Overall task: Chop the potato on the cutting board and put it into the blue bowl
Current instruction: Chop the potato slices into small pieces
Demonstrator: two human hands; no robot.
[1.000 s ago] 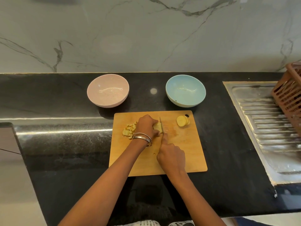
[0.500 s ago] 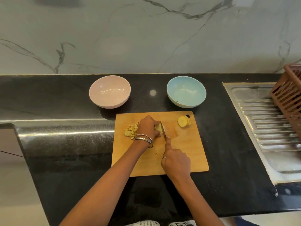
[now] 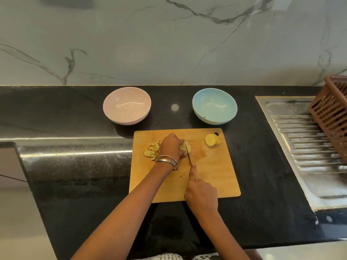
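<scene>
While I stand at the black counter, the sink with a brown basket is off to my right. Right in front of me lies the board. Behind it sit a pink bowl and the blue bowl, well apart. My left hand curls over the potato and holds it down on the board. My right hand grips the knife, one finger laid along its top, and the blade rests on the potato. Chopped bits lie just left of my left hand. Some slices sit near the board's far right corner.
</scene>
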